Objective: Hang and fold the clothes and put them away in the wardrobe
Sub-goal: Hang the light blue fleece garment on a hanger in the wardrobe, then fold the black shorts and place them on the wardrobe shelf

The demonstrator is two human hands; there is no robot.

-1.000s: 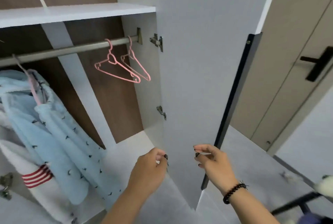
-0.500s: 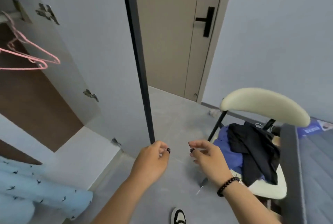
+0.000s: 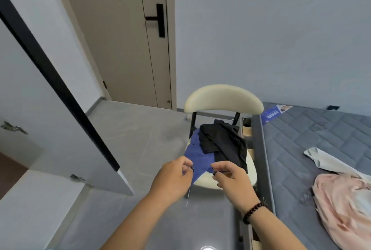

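Both hands are loosely curled and grasp nothing — the left hand (image 3: 172,177) and right hand (image 3: 230,177) hover side by side, fingertips facing. Just beyond them a blue garment (image 3: 197,159) and a black garment (image 3: 222,143) lie heaped on the cream chair (image 3: 222,99). Right of the grip, a pink garment (image 3: 341,205) lies on the grey mattress (image 3: 301,139) — left of it stands the open wardrobe door (image 3: 60,109).

A single wide-angle view is given, taken from the person's head and aimed forward and down. The chair (image 3: 222,97) is seen close ahead at centre, the wardrobe door (image 3: 50,93) at left, the bed (image 3: 321,139) at right. Straight edges are bent, probably by the lens. No second view is provided, so nothing is shared.
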